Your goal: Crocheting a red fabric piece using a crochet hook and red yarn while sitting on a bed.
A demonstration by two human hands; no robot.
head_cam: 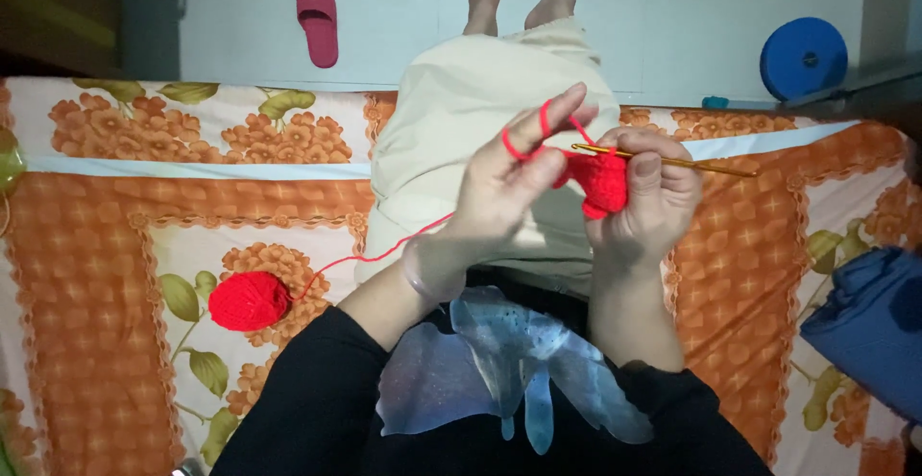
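Above lap: left hand (499, 183) tensioning red yarn (384, 253), right hand (648, 197) gripping crochet hook (672, 161) and red crochet piece (600, 183); risk: yarn ball (250, 300) rolling, strand snagging

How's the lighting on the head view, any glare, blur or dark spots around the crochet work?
Head view: the left hand and right hand are brightly lit and sharp around the small red crocheted piece; black sleeves fall into shadow, corners darken, no glare.
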